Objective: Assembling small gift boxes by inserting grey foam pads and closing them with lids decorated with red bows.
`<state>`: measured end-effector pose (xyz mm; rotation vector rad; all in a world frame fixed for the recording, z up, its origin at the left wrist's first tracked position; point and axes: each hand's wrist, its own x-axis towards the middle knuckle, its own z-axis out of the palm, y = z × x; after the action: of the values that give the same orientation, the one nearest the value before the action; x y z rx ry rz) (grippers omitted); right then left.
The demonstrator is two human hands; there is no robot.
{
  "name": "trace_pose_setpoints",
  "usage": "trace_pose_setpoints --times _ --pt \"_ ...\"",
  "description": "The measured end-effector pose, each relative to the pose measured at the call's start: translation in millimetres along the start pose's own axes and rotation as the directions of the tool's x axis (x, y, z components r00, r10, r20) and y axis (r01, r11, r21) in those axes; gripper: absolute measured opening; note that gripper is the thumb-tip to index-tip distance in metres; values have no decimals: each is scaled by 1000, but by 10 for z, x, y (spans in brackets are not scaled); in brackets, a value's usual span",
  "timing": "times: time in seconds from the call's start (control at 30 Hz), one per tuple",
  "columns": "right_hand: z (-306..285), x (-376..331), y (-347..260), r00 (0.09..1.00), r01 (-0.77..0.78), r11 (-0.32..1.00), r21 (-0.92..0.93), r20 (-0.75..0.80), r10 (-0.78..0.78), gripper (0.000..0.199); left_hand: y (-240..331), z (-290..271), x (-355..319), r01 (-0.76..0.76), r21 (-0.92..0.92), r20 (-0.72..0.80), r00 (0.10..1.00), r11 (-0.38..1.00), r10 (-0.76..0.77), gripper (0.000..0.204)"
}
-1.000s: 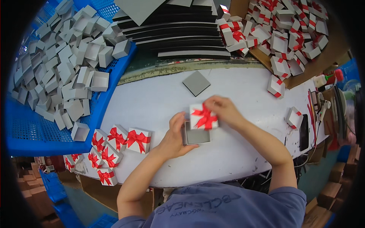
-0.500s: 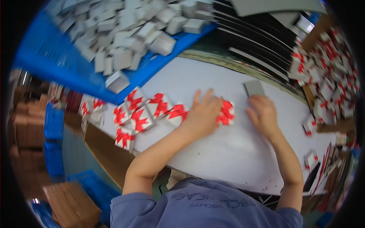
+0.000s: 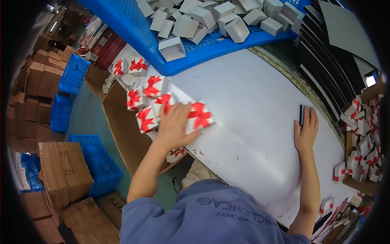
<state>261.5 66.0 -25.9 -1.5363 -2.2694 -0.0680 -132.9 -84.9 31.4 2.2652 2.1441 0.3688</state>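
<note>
My left hand (image 3: 174, 126) reaches over a cluster of small white gift boxes with red bows at the table's left edge. Its thumb and fingers curve around the left side of one gift box (image 3: 200, 115). Other bow-topped boxes, such as one gift box (image 3: 147, 119) and another gift box (image 3: 155, 86), lie beyond and beside the fingers. Far to the right, my right hand (image 3: 306, 132) rests low on the white table (image 3: 248, 110). A thin dark block (image 3: 301, 115) sits between its thumb and forefinger, and the fingers partly cover it.
A blue crate (image 3: 183, 67) of plain white boxes stands at the far side. An open carton (image 3: 122, 126) sits below the table's left edge. At the right is a carton of bow-topped boxes (image 3: 361, 162). Cartons (image 3: 65, 166) and blue crates (image 3: 95, 162) stand at the left.
The view has turned, so the scene sits differently. My left hand has moved with the gift boxes toward the table's left edge. My right hand now covers more of the flat block.
</note>
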Motion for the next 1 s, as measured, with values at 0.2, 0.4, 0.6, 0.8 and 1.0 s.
trace_pose_setpoints --times 0.2,0.4,0.6,0.8,1.0 --pt "-36 -38 6 1000 -10 1000 4 -23 10 56 -504 -267 -255 543 306 178 775 782 -607 96" --pt "-126 -83 -49 998 -61 998 17 15 60 57 -742 -332 974 225 -401 -637 628 888 -447 98" --pt "-102 -63 -51 999 -41 998 50 -9 42 55 -1541 -342 1410 90 -514 -691 545 853 -474 28" --pt "-112 -3 -67 997 -69 997 35 25 68 56 -910 -231 1406 23 -578 -649 593 816 -477 21" --pt "-105 -4 -82 999 -38 999 32 21 38 56 -1138 -362 1469 130 -682 -556 547 720 -626 27"
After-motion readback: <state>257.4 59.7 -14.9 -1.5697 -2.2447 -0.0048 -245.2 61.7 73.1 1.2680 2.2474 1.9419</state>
